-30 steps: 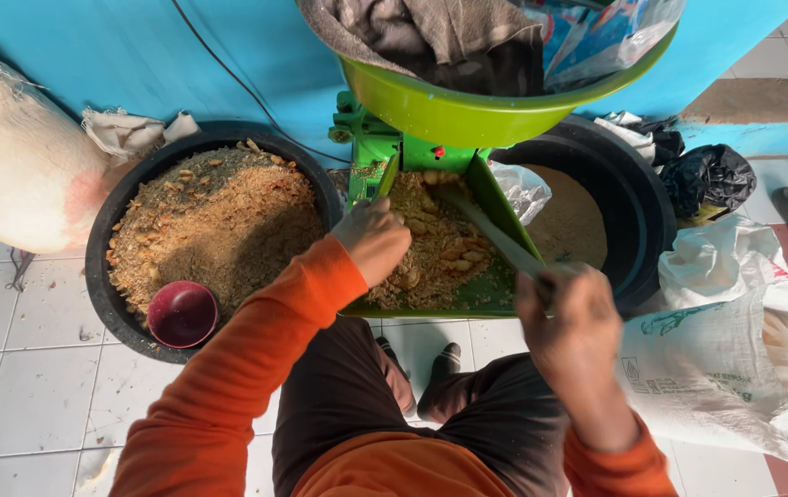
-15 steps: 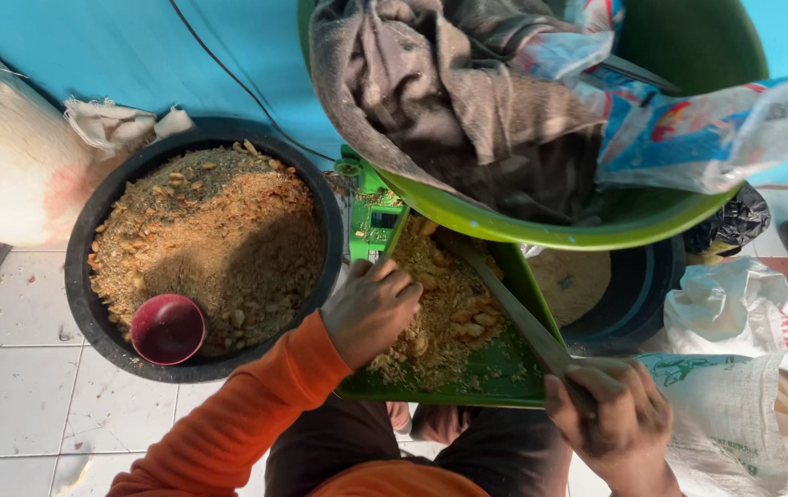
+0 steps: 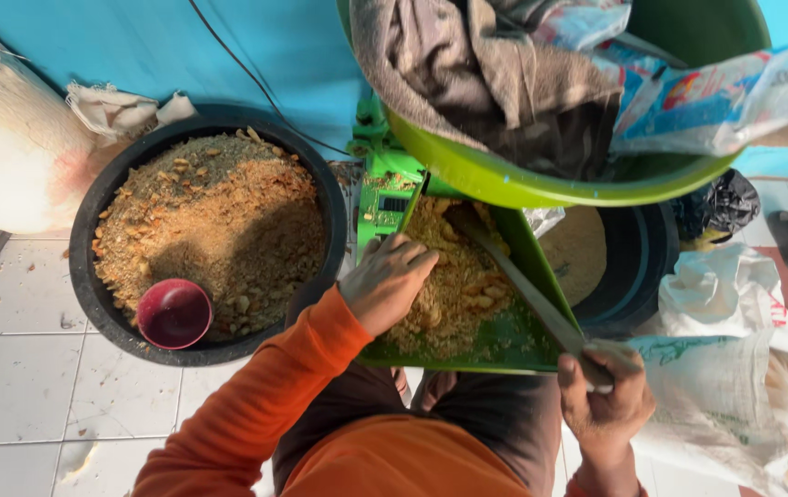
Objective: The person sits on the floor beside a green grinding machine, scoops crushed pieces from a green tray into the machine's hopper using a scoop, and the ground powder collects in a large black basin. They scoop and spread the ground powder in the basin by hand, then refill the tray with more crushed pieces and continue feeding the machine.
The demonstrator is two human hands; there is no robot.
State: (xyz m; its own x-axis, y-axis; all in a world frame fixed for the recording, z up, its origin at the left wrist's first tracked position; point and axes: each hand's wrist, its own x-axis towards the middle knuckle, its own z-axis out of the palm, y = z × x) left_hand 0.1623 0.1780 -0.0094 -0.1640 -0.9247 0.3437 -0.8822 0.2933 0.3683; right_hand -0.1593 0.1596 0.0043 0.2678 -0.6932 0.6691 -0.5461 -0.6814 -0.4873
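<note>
The left hand (image 3: 387, 281) is resting palm-down, fingers curled, on the crumbly feed (image 3: 454, 285) in the green tray (image 3: 514, 336); the right hand (image 3: 604, 391) is gripping a long stick (image 3: 514, 276) slanting far-left into it.

i see a bright blue wall (image 3: 136, 55) at the back. the floor (image 3: 17, 387) has white square tiles, and a black cable (image 3: 256, 83) runs down the wall.

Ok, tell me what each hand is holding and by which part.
The right hand grips a long flat stick by its near end. The left hand holds nothing; it rests on the crumbly feed in the green tray.
</note>
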